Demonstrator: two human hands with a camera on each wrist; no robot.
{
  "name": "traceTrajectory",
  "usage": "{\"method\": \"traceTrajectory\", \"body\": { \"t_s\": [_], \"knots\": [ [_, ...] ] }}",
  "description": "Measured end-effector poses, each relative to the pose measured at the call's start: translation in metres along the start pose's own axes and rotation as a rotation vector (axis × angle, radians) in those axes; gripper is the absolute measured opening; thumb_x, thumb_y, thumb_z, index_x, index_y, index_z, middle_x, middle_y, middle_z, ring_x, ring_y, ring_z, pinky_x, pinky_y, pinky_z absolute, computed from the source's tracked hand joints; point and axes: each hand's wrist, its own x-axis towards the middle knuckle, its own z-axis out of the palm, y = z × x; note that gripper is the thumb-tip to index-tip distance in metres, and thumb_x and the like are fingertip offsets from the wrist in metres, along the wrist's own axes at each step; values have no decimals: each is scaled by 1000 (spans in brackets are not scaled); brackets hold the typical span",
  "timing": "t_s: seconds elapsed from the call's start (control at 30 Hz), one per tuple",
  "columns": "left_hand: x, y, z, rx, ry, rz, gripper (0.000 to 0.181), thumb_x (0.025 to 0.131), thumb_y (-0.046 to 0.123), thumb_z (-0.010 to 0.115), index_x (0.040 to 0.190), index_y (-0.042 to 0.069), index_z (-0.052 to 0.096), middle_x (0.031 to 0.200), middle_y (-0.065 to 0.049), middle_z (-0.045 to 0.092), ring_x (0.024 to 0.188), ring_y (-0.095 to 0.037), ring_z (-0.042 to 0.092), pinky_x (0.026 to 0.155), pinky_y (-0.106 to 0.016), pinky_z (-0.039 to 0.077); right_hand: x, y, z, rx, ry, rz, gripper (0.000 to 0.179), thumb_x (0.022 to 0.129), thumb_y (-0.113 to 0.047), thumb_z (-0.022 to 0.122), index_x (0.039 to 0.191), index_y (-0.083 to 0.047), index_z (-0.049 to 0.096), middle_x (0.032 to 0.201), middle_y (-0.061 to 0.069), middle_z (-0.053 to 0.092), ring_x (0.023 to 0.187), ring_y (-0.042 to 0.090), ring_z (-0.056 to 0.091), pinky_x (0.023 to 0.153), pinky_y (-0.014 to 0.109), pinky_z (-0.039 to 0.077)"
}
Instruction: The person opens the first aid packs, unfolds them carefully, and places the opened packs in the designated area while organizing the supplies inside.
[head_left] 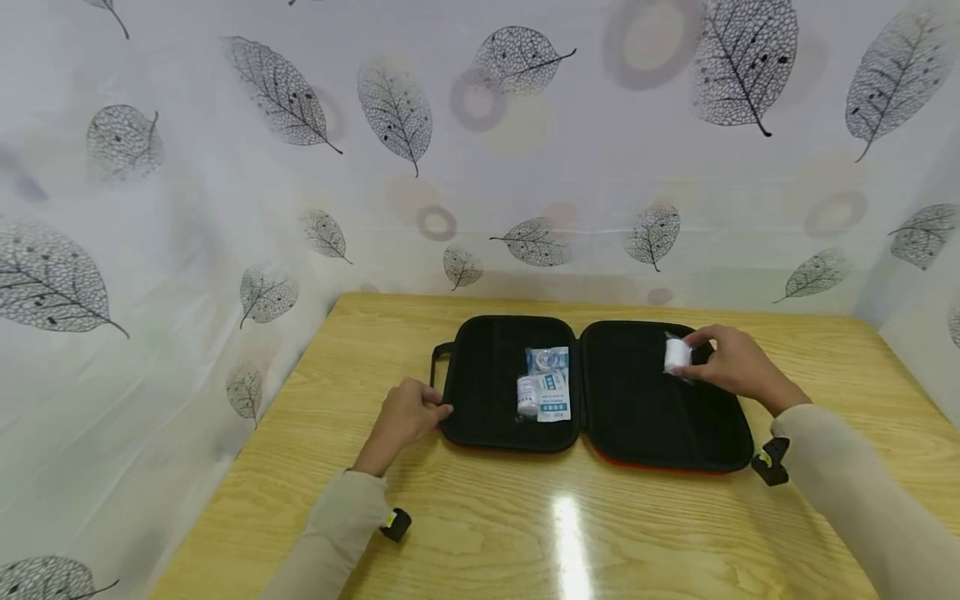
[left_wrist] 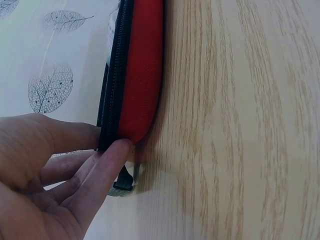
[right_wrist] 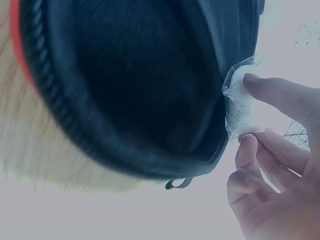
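A zip case [head_left: 480, 367] lies unfolded on the table, black inside with a red shell. At its left half's near corner, my left hand [head_left: 405, 414] pinches the rim between thumb and fingers; the left wrist view shows the zipper edge [left_wrist: 116, 75] in that grip. Over the case's right half, my right hand [head_left: 733, 365] holds a white bandage roll [head_left: 677, 353] in clear wrap between thumb and fingertips. In the left half sit another white wrapped roll [head_left: 527, 396], white-and-blue packets [head_left: 555, 406] and a clear bag with a round item [head_left: 547, 360].
The wooden table [head_left: 480, 517] extends around the case. A fabric handle [head_left: 437, 358] sticks out at the case's left side. Leaf-patterned sheeting [head_left: 465, 192] hangs behind the table and along both sides. A zipper pull [right_wrist: 179, 183] dangles from the right half's rim.
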Motion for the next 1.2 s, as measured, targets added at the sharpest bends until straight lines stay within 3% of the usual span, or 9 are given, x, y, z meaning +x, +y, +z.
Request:
{"method": "traceTrajectory", "body": {
  "t_s": [0.1,0.2,0.43,0.87,1.2],
  "knots": [
    [0,0,0,-2,-5,4,25,90,15,78,109,-1,77,91,-11,76,64,-13,70,71,-37,59,1,6,-1,-34,2,-14,60,82,-26,86,117,17,63,116,35,62,84,38,59,73,52,50],
    [0,0,0,-4,-8,2,25,90,15,78,109,-1,77,91,-10,76,64,-13,70,71,-37,59,2,12,-2,-59,-10,-13,58,81,-23,86,115,18,63,116,37,61,98,47,59,80,61,49],
    [0,0,0,-14,-13,7,25,90,15,78,110,-1,77,93,-11,76,64,-13,70,71,-37,59,8,19,-1,-91,-32,-12,54,81,-18,85,114,18,63,114,37,62,99,49,59,79,62,49],
    [-2,0,0,-4,-7,19,25,90,14,78,109,-2,76,93,-10,76,68,-13,70,72,-38,59,20,15,5,-149,-75,-51,43,82,-11,82,112,16,66,107,31,63,87,36,60,72,53,51],
    [-1,0,1,10,4,21,22,90,13,78,107,-1,77,89,-7,76,67,-13,69,70,-36,58,21,8,11,-118,-70,-101,45,84,-10,81,116,18,64,110,34,61,95,46,60,78,59,50]
  ]
}}
